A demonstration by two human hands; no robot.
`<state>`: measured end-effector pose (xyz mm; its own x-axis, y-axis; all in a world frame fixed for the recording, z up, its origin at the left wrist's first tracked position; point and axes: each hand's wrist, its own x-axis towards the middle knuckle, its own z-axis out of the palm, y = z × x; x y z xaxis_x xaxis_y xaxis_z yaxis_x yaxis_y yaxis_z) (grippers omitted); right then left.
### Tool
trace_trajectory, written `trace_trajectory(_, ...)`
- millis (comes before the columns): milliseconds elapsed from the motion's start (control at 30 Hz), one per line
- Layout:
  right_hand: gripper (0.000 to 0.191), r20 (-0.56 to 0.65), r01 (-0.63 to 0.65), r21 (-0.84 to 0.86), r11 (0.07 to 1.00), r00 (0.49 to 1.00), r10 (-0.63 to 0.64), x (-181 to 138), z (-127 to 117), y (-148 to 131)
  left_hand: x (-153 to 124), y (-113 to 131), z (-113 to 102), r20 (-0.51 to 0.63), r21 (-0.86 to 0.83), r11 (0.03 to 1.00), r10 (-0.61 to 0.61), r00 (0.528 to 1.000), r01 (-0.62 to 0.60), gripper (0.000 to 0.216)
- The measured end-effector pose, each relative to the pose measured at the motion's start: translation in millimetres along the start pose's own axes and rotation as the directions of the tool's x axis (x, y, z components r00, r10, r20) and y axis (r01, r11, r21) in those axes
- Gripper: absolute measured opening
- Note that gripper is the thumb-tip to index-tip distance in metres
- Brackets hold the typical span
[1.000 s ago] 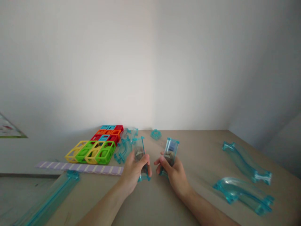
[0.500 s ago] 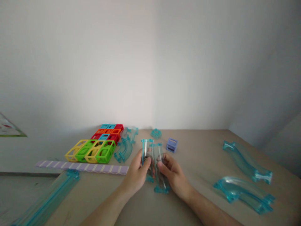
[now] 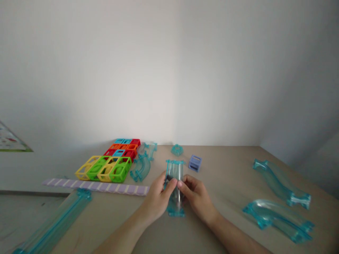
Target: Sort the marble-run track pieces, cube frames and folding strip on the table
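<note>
Two short, clear teal marble-run track pieces (image 3: 176, 170) are held upright over the middle of the table, one laid against the other so that they look almost like one tube. My left hand (image 3: 161, 195) grips them from the left, thumb across the front. From the right side my right hand (image 3: 196, 196) holds them too, its thumb pressed on the clear front. The thumbs almost meet. Fingers behind the pieces show only dimly through the plastic, and whether the two are joined I cannot tell.
Colourful open-frame cubes (image 3: 111, 165) stand at the back left, behind a purple striped strip (image 3: 97, 187). Curved teal tracks (image 3: 141, 167), a teal ring piece (image 3: 177, 150) and a purple cube (image 3: 195, 163) lie beyond my hands. A long track (image 3: 55, 222) crosses the left edge; wavy tracks (image 3: 278, 218) lie right.
The two track pieces, held side by side and slightly apart before, have come together and now overlap in line. My hands have closed toward each other. The view has shifted slightly.
</note>
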<state>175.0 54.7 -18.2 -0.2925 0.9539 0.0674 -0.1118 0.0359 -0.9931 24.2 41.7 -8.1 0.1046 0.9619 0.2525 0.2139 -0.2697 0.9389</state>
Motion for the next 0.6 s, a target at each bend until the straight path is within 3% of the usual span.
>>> trace_trajectory(267,0.041,0.121,0.019,-0.054,0.998,0.993,-0.012,-3,-2,10,1,4,-3,-0.03,-0.039,0.997,-0.063,0.998,0.062,0.03)
trace_trajectory(333,0.043,0.12,0.026,-0.046,0.999,0.993,-0.021,-2,-2,11,4,4,-11,-0.082,0.009,0.998,-0.069,0.994,0.07,0.033)
trace_trajectory(467,0.045,0.072,0.04,-0.041,0.998,0.997,-0.037,5,-2,14,34,6,-49,-0.312,0.348,0.925,-0.036,0.949,0.15,0.024)
trace_trajectory(600,0.045,0.072,0.057,-0.069,0.996,0.996,-0.052,9,-1,15,89,7,-91,-0.387,0.421,0.866,-0.097,0.917,0.269,0.016)
